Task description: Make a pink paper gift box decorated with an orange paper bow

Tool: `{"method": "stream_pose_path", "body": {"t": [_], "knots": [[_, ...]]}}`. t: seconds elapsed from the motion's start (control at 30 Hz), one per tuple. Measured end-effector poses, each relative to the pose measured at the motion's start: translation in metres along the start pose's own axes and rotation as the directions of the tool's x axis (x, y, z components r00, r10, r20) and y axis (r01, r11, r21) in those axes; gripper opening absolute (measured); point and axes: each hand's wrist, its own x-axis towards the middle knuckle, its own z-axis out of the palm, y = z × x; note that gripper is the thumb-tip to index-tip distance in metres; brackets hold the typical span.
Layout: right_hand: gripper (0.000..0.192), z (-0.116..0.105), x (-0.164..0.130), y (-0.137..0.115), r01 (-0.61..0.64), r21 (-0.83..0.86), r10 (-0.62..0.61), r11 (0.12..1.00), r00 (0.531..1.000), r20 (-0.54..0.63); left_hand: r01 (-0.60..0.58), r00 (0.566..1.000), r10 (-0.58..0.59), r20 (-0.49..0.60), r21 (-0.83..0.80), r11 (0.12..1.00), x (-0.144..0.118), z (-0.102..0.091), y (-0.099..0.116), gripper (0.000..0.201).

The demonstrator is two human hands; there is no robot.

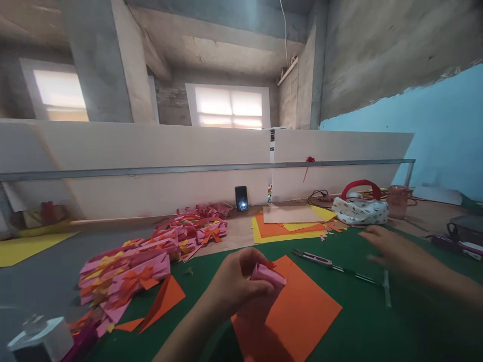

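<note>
My left hand point(245, 281) is closed around a rolled piece of pink paper point(268, 275), held above an orange paper sheet point(294, 306). A small bit of orange shows at the pink paper's upper edge. Off to the right, my right hand point(381, 246) is blurred by motion. Its fingers look stretched out and apart, with nothing seen in them, just in front of the white patterned bag point(360, 210) with a red handle. Between my hands lie a slim cutting tool point(317, 258) and a thin rod point(358, 275) on the green mat point(362, 322).
A pile of pink paper pieces with orange and yellow bows point(139, 266) spreads at left, beside folded orange paper point(166, 301). A phone point(241, 198) leans against the white panel point(169, 151). Yellow and orange sheets point(260, 231) lie at the back; a pink jug point(399, 201) stands right.
</note>
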Motion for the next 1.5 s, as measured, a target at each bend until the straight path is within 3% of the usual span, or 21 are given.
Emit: {"method": "stream_pose_path", "body": {"t": [0.07,0.13,0.2,0.3,0.43,0.73,0.83,1.03,1.17,1.33,1.5], "knots": [[0.028,-0.008,0.006,-0.049,0.095,0.214,-0.126,0.972,0.983,0.136,-0.043,0.999,0.043,0.010,-0.005,0.999,0.001,0.001,-0.001,0.030],[0.027,-0.011,0.011,-0.101,0.085,0.477,-0.244,0.875,0.928,0.282,-0.054,0.998,0.054,0.024,-0.022,0.998,0.002,0.001,-0.003,0.033],[0.021,-0.006,0.014,-0.140,-0.009,0.638,-0.288,0.770,0.888,0.359,-0.060,0.998,0.061,0.020,-0.011,0.998,0.002,0.001,-0.004,0.034],[0.021,0.009,0.016,-0.166,-0.196,0.768,-0.317,0.609,0.828,0.462,-0.091,0.996,0.092,-0.010,0.039,0.995,0.001,-0.001,-0.004,0.035],[0.017,0.018,0.017,-0.166,-0.376,0.785,-0.312,0.493,0.766,0.563,-0.113,0.994,0.113,-0.001,0.043,0.993,0.000,0.000,-0.002,0.036],[0.018,0.013,0.020,-0.169,-0.430,0.740,-0.249,0.517,0.752,0.611,-0.128,0.991,0.129,-0.025,0.055,0.990,0.001,0.005,-0.004,0.034],[0.022,0.012,0.021,-0.170,-0.392,0.729,-0.248,0.560,0.761,0.600,-0.122,0.992,0.124,-0.032,0.060,0.991,-0.001,0.006,-0.002,0.034],[0.018,0.013,0.021,-0.171,-0.206,0.667,-0.223,0.716,0.838,0.498,-0.151,0.987,0.159,-0.028,0.178,0.972,-0.006,0.009,0.007,0.030],[0.016,0.012,0.022,-0.173,-0.178,0.625,-0.204,0.760,0.848,0.489,-0.187,0.980,0.197,-0.010,0.276,0.943,-0.008,0.009,0.012,0.024],[0.015,0.007,0.022,-0.177,-0.179,0.585,-0.176,0.791,0.849,0.498,-0.308,0.951,0.293,0.097,0.316,0.897,-0.012,0.005,0.013,0.009],[0.014,0.004,0.021,-0.180,-0.150,0.562,-0.179,0.814,0.855,0.487,-0.346,0.938,0.326,0.120,0.406,0.846,-0.016,0.002,0.015,0.011]]}}
